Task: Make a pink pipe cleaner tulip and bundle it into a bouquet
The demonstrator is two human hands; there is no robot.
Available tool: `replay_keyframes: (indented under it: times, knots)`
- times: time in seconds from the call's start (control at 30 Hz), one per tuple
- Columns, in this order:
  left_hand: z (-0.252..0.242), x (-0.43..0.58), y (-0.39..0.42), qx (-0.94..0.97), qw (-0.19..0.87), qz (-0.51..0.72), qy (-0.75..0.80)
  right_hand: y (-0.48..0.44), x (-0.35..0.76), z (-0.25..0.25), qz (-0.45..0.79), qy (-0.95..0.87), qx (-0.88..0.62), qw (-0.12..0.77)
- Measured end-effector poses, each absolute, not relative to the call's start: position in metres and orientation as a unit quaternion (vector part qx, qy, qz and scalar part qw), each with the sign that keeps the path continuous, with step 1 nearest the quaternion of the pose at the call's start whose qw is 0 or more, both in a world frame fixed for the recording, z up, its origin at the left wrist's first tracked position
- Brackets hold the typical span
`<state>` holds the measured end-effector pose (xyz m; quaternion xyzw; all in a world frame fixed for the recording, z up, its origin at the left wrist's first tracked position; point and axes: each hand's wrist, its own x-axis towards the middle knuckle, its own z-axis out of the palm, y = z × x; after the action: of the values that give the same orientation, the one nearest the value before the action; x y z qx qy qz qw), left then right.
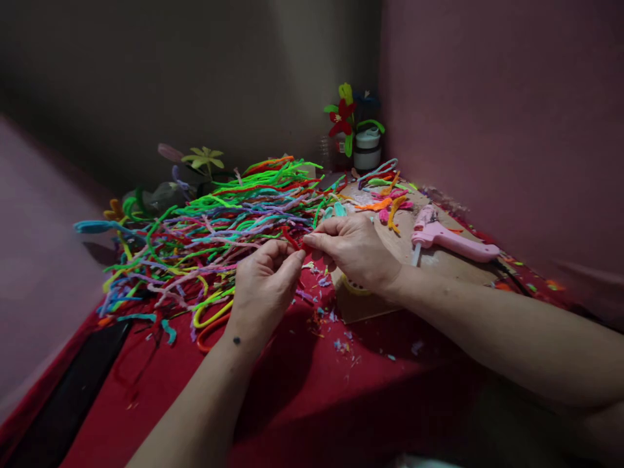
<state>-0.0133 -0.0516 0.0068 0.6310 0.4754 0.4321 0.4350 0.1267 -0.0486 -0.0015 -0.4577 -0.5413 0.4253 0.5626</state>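
A small red pipe cleaner piece (pixel 289 238) is pinched between the fingertips of both hands, above the middle of the red cloth. My left hand (pixel 266 283) comes from below with thumb and fingers pressed together on it. Close by on the right, my right hand (pixel 355 250) holds its other part, with the fingertips nearly touching those of the left. Much of the red piece is hidden by the fingers. Just behind and left of the hands lies a large heap of coloured pipe cleaners (pixel 234 208).
A pink glue gun (pixel 453 242) rests on a brown board (pixel 433 266) at the right, near orange and pink pieces. Behind stand a white jar (pixel 367 151) and a red flower (pixel 342 118). A dark flat object (pixel 73 390) lies at the left edge. Scraps dot the red cloth (pixel 312 390).
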Motion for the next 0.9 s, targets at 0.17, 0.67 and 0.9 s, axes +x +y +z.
replay_keyframes:
  times: [0.17, 0.67, 0.9]
  knots:
    - [0.0116, -0.0156, -0.0516, 0.585, 0.493, 0.44, 0.469, -0.0427, 0.1319, 0.0021, 0.486, -0.474, -0.426, 0.598]
    - [0.0093, -0.0152, -0.0494, 0.661, 0.412, 0.398, 0.484, -0.0503, 0.1266, -0.0003, 0.481, -0.518, -0.444, 0.551]
    - [0.0139, -0.0146, -0.0504, 0.651, 0.447, 0.374, 0.485, -0.0478, 0.1265, -0.0022, 0.477, -0.532, -0.45, 0.537]
